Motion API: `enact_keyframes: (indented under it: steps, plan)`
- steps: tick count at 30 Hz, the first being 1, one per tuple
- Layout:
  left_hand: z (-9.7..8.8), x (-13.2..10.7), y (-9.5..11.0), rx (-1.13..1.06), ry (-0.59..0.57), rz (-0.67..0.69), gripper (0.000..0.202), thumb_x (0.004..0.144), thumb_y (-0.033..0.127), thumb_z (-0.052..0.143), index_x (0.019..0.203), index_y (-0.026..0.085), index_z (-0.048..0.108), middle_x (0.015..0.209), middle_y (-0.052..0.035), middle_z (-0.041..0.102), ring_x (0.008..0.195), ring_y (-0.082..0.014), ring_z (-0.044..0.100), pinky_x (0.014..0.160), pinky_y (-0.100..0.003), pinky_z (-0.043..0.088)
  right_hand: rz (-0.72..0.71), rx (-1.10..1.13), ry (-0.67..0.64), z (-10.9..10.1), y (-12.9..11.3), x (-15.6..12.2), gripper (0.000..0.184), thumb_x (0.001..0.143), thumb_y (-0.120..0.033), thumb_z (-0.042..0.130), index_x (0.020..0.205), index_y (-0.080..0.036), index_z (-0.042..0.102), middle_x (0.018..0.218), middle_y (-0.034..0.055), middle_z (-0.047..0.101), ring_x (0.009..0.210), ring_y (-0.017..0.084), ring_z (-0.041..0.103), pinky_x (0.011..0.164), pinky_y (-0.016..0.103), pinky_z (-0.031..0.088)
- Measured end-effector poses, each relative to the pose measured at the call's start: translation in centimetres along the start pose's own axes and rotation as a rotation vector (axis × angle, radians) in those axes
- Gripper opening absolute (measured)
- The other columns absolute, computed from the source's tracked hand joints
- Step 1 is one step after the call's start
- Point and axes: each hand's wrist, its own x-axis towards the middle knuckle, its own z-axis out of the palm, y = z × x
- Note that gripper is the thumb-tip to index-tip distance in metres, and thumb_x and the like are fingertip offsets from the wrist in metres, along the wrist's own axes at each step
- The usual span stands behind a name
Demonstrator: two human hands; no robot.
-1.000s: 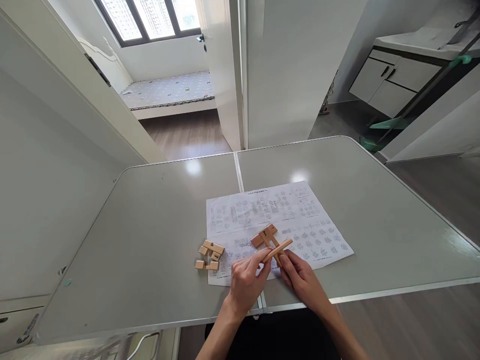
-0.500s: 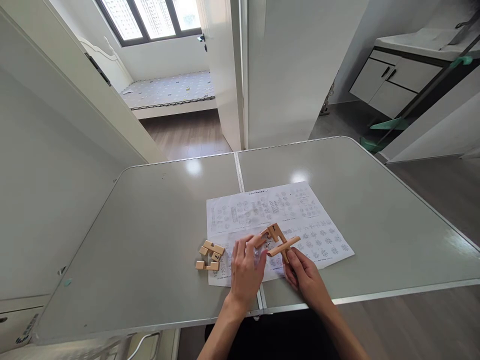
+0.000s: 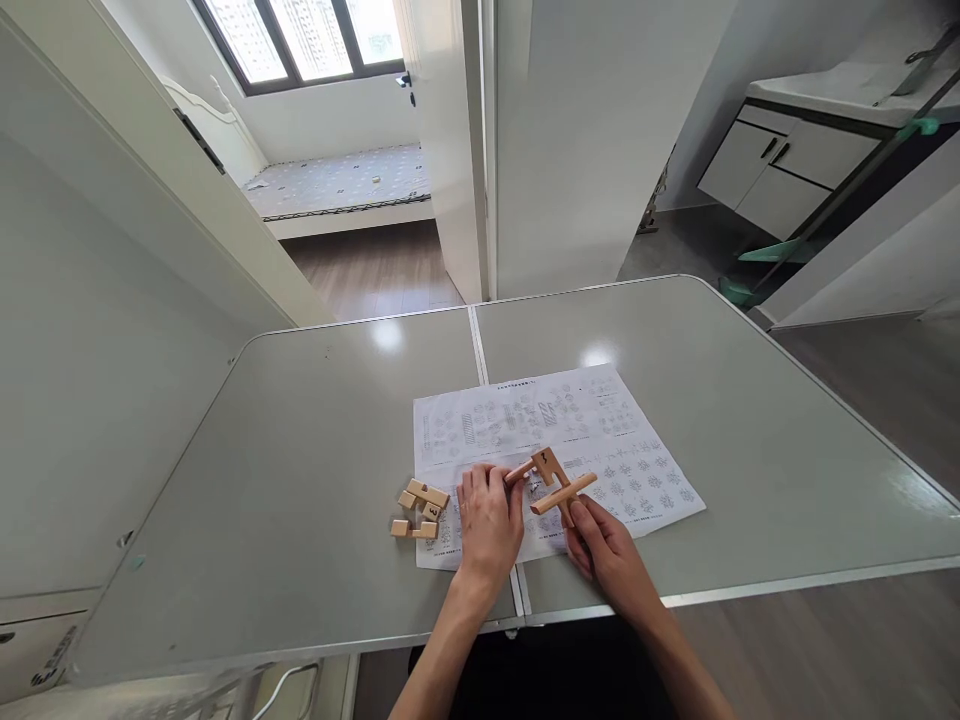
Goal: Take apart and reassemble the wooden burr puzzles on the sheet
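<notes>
My right hand (image 3: 606, 550) pinches the lower end of a notched wooden puzzle piece (image 3: 550, 466) marked with a dark numeral. Across that piece lies a longer wooden bar (image 3: 564, 494), slanting up to the right. My left hand (image 3: 489, 515) has its fingers closed on the near end of another wooden puzzle piece (image 3: 519, 472), whose far end meets the numbered one. Whether those two interlock I cannot tell. Beneath both hands is a printed instruction sheet (image 3: 517, 420) with rows of small diagrams. Several loose notched wooden pieces (image 3: 427, 494) lie left of my left hand.
The grey-green folding table (image 3: 322, 480) has a pale seam (image 3: 478, 345) across its middle and a metal-trimmed edge. Beyond it are a door (image 3: 442, 150), a bed (image 3: 345, 180) and, at the right, a white sink cabinet (image 3: 787, 165).
My left fingers have closed further round the wooden piece, which has turned to show more of its length. The pieces in my right hand have shifted slightly left.
</notes>
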Motion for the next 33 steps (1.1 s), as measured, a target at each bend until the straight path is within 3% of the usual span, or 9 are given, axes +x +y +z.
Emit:
enact_keyframes:
  steps: [4,8,11,15,20,24,33]
  plan:
    - [-1.2,0.2,-0.6,-0.192,0.025,-0.005,0.024,0.110,0.029,0.049,0.097,0.021,0.068,0.097,-0.0055,0.071,0.090,-0.0229,0.068,0.081,-0.037,0.054,0.012,0.013,0.009,0.1,-0.1,0.0,0.054,0.096,-0.074,0.059,0.077,-0.024,0.050,0.052,-0.0100,0.033,0.044,0.009,0.027,0.041,0.022,0.026]
    - [-2.7,-0.5,-1.7,-0.547,0.083,-0.198,0.032,0.110,0.047,0.047,0.105,0.021,0.066,0.088,-0.0026,0.072,0.068,-0.0166,0.072,0.061,-0.028,0.056,-0.003,0.061,0.007,0.1,-0.4,-0.1,0.052,0.098,-0.070,0.060,0.075,-0.025,0.047,0.052,-0.0096,0.033,0.046,0.010,0.027,0.042,0.023,0.026]
    - [-3.6,-1.3,-2.0,-0.830,-0.011,-0.255,0.036,0.108,0.052,0.048,0.108,0.020,0.063,0.086,-0.0009,0.070,0.058,-0.0135,0.071,0.051,-0.024,0.054,-0.014,0.121,0.010,-0.1,-0.7,-0.3,0.052,0.099,-0.067,0.060,0.072,-0.025,0.044,0.052,-0.0093,0.031,0.047,0.011,0.026,0.044,0.024,0.026]
    - [-4.4,-2.3,-1.0,-1.033,-0.189,-0.217,0.037,0.107,0.053,0.050,0.107,0.018,0.063,0.086,-0.0016,0.068,0.056,-0.0111,0.068,0.050,-0.022,0.052,0.011,0.198,-0.027,-0.5,-1.1,-0.6,0.050,0.101,-0.061,0.059,0.070,-0.025,0.047,0.052,-0.0084,0.032,0.047,0.012,0.025,0.045,0.026,0.023]
    - [-5.0,-2.9,1.2,-1.163,-0.314,-0.147,0.038,0.107,0.054,0.051,0.112,0.018,0.062,0.082,-0.0027,0.070,0.052,-0.0096,0.064,0.051,-0.021,0.052,0.049,0.342,-0.061,-0.3,-2.1,-0.9,0.054,0.104,-0.058,0.054,0.063,-0.024,0.045,0.045,-0.0095,0.026,0.043,0.010,0.018,0.046,0.028,0.022]
    - [-5.3,-2.9,2.4,-1.216,-0.291,-0.190,0.040,0.106,0.056,0.052,0.111,0.018,0.060,0.080,-0.0022,0.068,0.050,-0.0095,0.062,0.049,-0.021,0.050,0.062,0.409,-0.081,0.6,-2.9,-1.2,0.054,0.103,-0.056,0.057,0.062,-0.023,0.044,0.045,-0.0100,0.025,0.042,0.009,0.016,0.047,0.028,0.024]
    - [-5.1,-3.3,2.9,-1.232,-0.337,-0.197,0.034,0.108,0.051,0.052,0.111,0.018,0.060,0.075,0.0006,0.068,0.049,-0.0081,0.061,0.051,-0.020,0.049,0.093,0.544,-0.146,1.1,-1.6,-2.2,0.053,0.102,-0.054,0.059,0.062,-0.024,0.045,0.046,-0.0110,0.023,0.041,0.009,0.013,0.046,0.028,0.021]
